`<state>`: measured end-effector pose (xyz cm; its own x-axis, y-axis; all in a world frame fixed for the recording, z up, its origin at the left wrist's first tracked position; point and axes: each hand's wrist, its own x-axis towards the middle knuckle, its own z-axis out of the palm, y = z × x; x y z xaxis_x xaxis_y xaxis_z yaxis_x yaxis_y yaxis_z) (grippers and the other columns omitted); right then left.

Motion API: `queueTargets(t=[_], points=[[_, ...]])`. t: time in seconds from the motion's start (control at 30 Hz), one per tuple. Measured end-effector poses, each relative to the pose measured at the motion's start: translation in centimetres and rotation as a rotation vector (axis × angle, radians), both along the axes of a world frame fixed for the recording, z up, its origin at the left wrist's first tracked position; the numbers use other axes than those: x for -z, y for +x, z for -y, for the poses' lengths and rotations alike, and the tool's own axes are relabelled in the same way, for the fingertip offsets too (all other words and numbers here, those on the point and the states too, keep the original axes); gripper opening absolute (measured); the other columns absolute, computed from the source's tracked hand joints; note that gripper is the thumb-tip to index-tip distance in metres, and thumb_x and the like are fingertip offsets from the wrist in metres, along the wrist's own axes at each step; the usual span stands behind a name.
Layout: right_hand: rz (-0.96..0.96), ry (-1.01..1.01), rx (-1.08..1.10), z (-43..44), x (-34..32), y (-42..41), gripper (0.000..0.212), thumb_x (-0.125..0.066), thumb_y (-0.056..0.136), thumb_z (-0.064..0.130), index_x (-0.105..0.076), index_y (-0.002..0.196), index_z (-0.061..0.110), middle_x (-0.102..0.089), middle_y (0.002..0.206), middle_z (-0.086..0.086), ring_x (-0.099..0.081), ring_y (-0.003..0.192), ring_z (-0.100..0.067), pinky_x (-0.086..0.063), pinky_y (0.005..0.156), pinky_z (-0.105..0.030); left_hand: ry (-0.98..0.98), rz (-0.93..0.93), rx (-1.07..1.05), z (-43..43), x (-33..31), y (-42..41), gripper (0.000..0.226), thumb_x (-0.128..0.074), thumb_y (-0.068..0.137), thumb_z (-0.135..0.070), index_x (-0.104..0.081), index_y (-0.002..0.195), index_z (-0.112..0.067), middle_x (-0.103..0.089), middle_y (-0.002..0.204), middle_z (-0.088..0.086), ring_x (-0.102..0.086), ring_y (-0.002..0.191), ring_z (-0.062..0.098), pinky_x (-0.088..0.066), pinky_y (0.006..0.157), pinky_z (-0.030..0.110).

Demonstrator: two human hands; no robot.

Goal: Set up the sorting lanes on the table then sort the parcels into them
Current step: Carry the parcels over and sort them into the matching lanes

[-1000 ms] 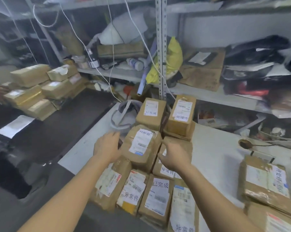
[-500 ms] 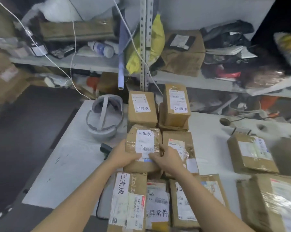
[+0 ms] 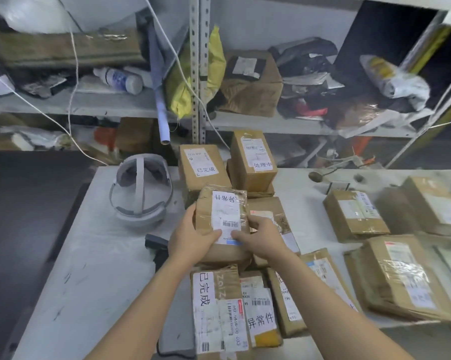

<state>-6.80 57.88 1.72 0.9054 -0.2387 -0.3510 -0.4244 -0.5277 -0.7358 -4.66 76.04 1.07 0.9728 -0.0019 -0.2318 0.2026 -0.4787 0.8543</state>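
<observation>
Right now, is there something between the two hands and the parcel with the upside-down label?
Nothing visible. The left hand and the right hand already hold the parcel at its near end, with thumbs lying on its white label. Other parcels lie under it and around it.

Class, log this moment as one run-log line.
left hand: grips parcel | right hand: grips same parcel | parcel label: 异常件, upside down | phase: sorting
</observation>
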Motion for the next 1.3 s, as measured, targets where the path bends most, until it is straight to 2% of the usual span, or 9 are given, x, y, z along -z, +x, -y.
queueTargets(t=[0.2,0.33,0.5,0.63,0.87,0.97,1.07,1.17,1.3], points=[[0.115,0.04,0.07,1.5,-1.9,-0.3,0.062,-0.067,0.056,0.059,-0.071,0.114,0.037,-0.073,0.108,0.021,-0.067,0.102,-0.003,-0.058,0.087,-0.04,-0.034,0.119,-0.035,1.4,-2.5,-0.6,0.073,-0.08,0.071,-0.043,-0.037,0.13,-0.049,-0.061,0.122,-0.018,-0.059,0.111,0.012,-0.054,0.09,0.045],[0.201,0.098,0.134,3.6,-4.5,-1.7,0.073,-0.069,0.054,0.058,-0.067,0.124,0.036,-0.071,0.115,0.02,-0.068,0.103,-0.005,-0.059,0.085,-0.039,-0.091,0.187,-0.038,3.8,-4.6,-1.4,0.071,-0.08,0.068,-0.046,-0.039,0.126,-0.048,-0.061,0.114,-0.023,-0.061,0.107,0.008,-0.055,0.088,0.045],[0.287,0.146,0.19,9.2,-6.8,-5.1,0.069,-0.072,0.059,0.056,-0.065,0.124,0.037,-0.071,0.113,0.021,-0.071,0.098,-0.006,-0.06,0.081,-0.042,-0.137,0.231,0.015,9.5,-6.9,-3.4,0.075,-0.077,0.061,-0.058,-0.043,0.127,-0.049,-0.064,0.113,-0.024,-0.062,0.107,0.009,-0.055,0.09,0.046],[0.348,0.157,0.246,16.0,-8.4,-9.7,0.063,-0.072,0.057,0.056,-0.069,0.118,0.039,-0.073,0.108,0.023,-0.07,0.097,-0.004,-0.059,0.084,-0.041,-0.191,0.237,0.051,16.5,-8.9,-6.5,0.069,-0.085,0.06,-0.048,-0.05,0.119,-0.038,-0.065,0.111,-0.018,-0.064,0.104,0.008,-0.056,0.09,0.041],[0.437,0.14,0.355,29.7,-9.6,-19.8,0.06,-0.071,0.062,0.055,-0.067,0.12,0.039,-0.073,0.106,0.023,-0.069,0.097,0.0,-0.059,0.087,-0.038,-0.274,0.254,0.172,31.6,-11.5,-14.7,0.069,-0.089,0.068,-0.025,-0.055,0.128,-0.023,-0.068,0.11,-0.011,-0.066,0.098,0.004,-0.058,0.085,0.031],[0.467,0.153,0.412,36.1,-9.9,-23.5,0.051,-0.076,0.069,0.049,-0.067,0.118,0.041,-0.073,0.104,0.025,-0.069,0.097,0.0,-0.058,0.084,-0.036,-0.315,0.25,0.24,38.2,-12.0,-17.5,0.062,-0.089,0.069,-0.022,-0.054,0.119,-0.029,-0.067,0.106,-0.014,-0.067,0.096,0.004,-0.058,0.085,0.034],[0.478,0.15,0.472,41.7,-10.1,-26.3,0.059,-0.073,0.064,0.055,-0.066,0.121,0.04,-0.073,0.103,0.024,-0.07,0.096,-0.001,-0.059,0.084,-0.04,-0.311,0.261,0.301,44.3,-12.3,-19.6,0.062,-0.09,0.065,-0.025,-0.055,0.116,-0.032,-0.068,0.107,-0.012,-0.068,0.098,0.008,-0.058,0.087,0.039],[0.486,0.153,0.508,47.0,-10.3,-28.1,0.053,-0.075,0.07,0.048,-0.067,0.121,0.039,-0.073,0.105,0.023,-0.069,0.096,0.0,-0.059,0.084,-0.038,-0.31,0.255,0.331,50.0,-12.3,-20.6,0.069,-0.089,0.06,-0.035,-0.056,0.121,-0.032,-0.069,0.11,-0.008,-0.069,0.098,0.011,-0.059,0.084,0.043],[0.495,0.164,0.579,53.7,-10.1,-29.1,0.06,-0.078,0.072,0.044,-0.063,0.129,0.033,-0.071,0.114,0.021,-0.067,0.105,-0.002,-0.057,0.091,-0.039,-0.331,0.251,0.366,57.5,-12.1,-20.9,0.061,-0.086,0.062,-0.036,-0.053,0.112,-0.041,-0.067,0.107,-0.015,-0.068,0.098,0.011,-0.058,0.087,0.044]])
